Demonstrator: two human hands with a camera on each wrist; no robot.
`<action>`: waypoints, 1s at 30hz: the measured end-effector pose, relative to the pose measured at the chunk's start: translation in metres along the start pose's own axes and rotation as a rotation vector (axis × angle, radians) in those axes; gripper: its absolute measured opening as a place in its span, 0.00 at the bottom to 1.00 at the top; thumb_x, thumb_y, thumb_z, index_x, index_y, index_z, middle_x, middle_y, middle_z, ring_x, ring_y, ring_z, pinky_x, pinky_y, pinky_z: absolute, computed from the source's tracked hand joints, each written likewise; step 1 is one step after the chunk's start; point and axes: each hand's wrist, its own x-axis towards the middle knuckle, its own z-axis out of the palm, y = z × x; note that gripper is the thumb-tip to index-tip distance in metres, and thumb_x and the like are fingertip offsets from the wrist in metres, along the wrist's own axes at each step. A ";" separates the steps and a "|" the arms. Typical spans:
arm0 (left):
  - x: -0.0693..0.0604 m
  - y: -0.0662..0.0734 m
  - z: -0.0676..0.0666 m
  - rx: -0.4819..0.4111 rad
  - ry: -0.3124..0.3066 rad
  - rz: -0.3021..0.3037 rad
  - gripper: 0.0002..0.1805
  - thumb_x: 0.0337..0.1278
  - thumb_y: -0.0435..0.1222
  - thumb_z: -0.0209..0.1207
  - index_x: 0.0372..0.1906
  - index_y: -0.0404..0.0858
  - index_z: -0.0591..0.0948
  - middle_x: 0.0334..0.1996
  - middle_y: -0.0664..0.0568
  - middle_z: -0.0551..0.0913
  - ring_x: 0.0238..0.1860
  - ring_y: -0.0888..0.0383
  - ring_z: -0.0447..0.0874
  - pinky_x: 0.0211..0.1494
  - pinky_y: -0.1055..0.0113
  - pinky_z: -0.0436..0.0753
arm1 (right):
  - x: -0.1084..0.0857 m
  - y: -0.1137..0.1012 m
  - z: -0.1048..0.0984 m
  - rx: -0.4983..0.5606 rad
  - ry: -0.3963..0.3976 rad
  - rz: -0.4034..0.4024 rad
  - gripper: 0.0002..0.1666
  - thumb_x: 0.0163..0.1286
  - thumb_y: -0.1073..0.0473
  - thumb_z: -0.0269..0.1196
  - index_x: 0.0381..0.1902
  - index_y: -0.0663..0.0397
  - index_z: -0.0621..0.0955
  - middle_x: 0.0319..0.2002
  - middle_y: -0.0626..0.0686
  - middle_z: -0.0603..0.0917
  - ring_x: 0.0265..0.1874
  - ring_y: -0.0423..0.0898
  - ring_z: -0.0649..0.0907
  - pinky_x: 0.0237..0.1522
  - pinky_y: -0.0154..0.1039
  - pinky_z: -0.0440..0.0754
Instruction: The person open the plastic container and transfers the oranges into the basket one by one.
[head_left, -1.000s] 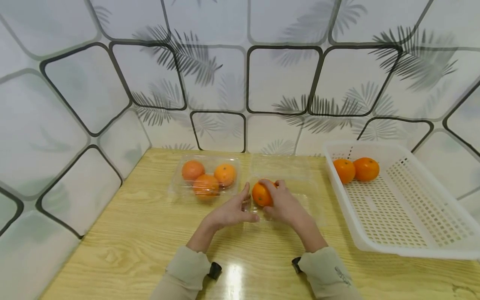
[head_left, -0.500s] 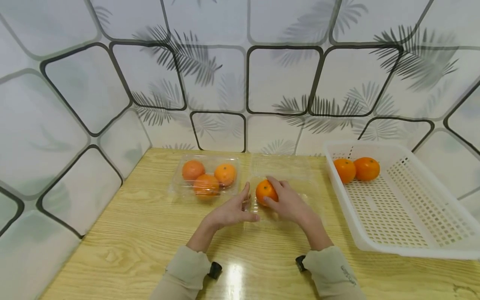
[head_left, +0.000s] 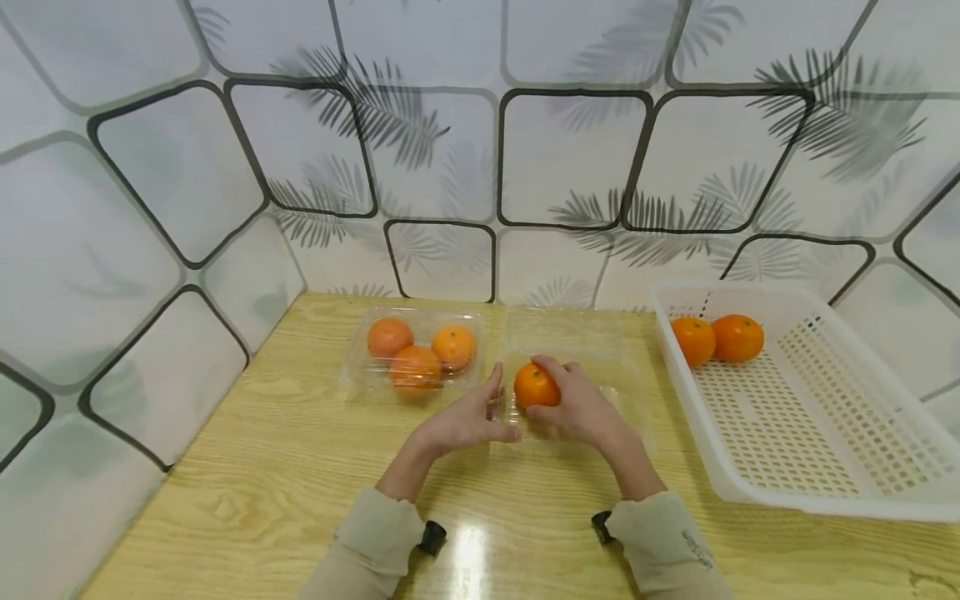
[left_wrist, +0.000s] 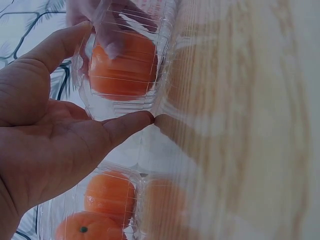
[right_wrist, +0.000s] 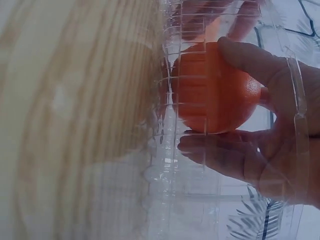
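Note:
My right hand (head_left: 581, 408) curls its thumb and fingers round an orange (head_left: 536, 386) inside an open clear plastic clamshell box (head_left: 622, 408). Through the box's wall, the right wrist view shows this orange (right_wrist: 215, 90) with the thumb on one side and fingers on the other. At the box's left side is my left hand (head_left: 463, 423), its thumb and fingers spread and fairly straight. The left wrist view shows that hand (left_wrist: 55, 135) touching the box's rim and lower edge. The box's clear lid (head_left: 562, 329) lies back toward the wall.
A second clear box (head_left: 360, 375) with three oranges (head_left: 415, 372) stands to the left. On the right a white perforated basket (head_left: 701, 433) holds two oranges (head_left: 738, 337) at its far left corner. A patterned wall covering (head_left: 570, 158) rises behind the wooden table (head_left: 247, 483).
My right hand has shifted the orange slightly to the right within the box, and its stem end has turned upward. The left hand has stayed in place.

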 end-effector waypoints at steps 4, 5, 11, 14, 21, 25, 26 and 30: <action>0.000 0.001 0.001 0.002 0.003 -0.003 0.60 0.59 0.38 0.67 0.80 0.43 0.34 0.78 0.36 0.47 0.76 0.41 0.54 0.74 0.52 0.61 | -0.003 -0.002 -0.007 0.037 0.005 0.029 0.44 0.62 0.52 0.71 0.73 0.49 0.66 0.54 0.67 0.73 0.43 0.57 0.81 0.47 0.56 0.81; 0.000 0.001 0.001 0.003 0.004 -0.002 0.60 0.59 0.38 0.67 0.80 0.43 0.34 0.78 0.36 0.47 0.76 0.41 0.54 0.74 0.51 0.61 | -0.004 -0.003 -0.009 0.046 0.012 0.029 0.44 0.62 0.52 0.71 0.73 0.50 0.66 0.54 0.67 0.73 0.43 0.57 0.81 0.47 0.55 0.82; 0.000 0.001 0.001 0.005 0.007 -0.016 0.60 0.59 0.38 0.67 0.80 0.43 0.33 0.78 0.35 0.47 0.75 0.38 0.55 0.74 0.50 0.62 | -0.012 -0.006 -0.027 0.075 0.098 -0.011 0.43 0.64 0.50 0.70 0.73 0.49 0.66 0.56 0.68 0.72 0.45 0.59 0.80 0.46 0.55 0.82; 0.000 0.000 0.001 0.003 0.007 -0.017 0.60 0.59 0.38 0.67 0.80 0.44 0.33 0.78 0.35 0.45 0.75 0.37 0.55 0.74 0.50 0.62 | -0.017 -0.008 -0.039 0.074 0.174 -0.045 0.42 0.64 0.51 0.70 0.73 0.51 0.66 0.57 0.69 0.73 0.47 0.61 0.80 0.47 0.57 0.81; 0.000 0.000 0.001 0.014 0.007 -0.014 0.61 0.59 0.38 0.67 0.80 0.44 0.32 0.78 0.34 0.46 0.74 0.36 0.55 0.73 0.49 0.63 | -0.039 -0.014 -0.079 0.173 0.381 -0.080 0.45 0.66 0.52 0.70 0.76 0.49 0.62 0.66 0.63 0.70 0.54 0.63 0.79 0.47 0.50 0.84; 0.001 -0.001 0.001 0.019 -0.002 -0.007 0.61 0.60 0.39 0.67 0.80 0.43 0.32 0.78 0.34 0.46 0.74 0.36 0.55 0.73 0.49 0.63 | -0.060 -0.020 -0.102 0.241 0.528 -0.044 0.47 0.66 0.52 0.69 0.78 0.41 0.59 0.68 0.62 0.67 0.56 0.65 0.79 0.45 0.27 0.81; 0.001 -0.001 0.000 0.018 -0.005 -0.007 0.60 0.60 0.39 0.67 0.80 0.43 0.31 0.78 0.34 0.46 0.75 0.36 0.54 0.73 0.49 0.63 | -0.064 -0.020 -0.107 0.258 0.568 -0.034 0.48 0.66 0.53 0.69 0.78 0.40 0.58 0.68 0.61 0.67 0.56 0.65 0.79 0.44 0.23 0.78; 0.000 -0.002 0.001 0.004 -0.007 -0.014 0.61 0.60 0.39 0.67 0.80 0.45 0.31 0.78 0.34 0.45 0.75 0.37 0.53 0.73 0.50 0.63 | -0.080 -0.017 -0.124 0.344 0.705 0.004 0.48 0.65 0.60 0.69 0.77 0.34 0.59 0.64 0.55 0.68 0.52 0.52 0.80 0.43 0.19 0.76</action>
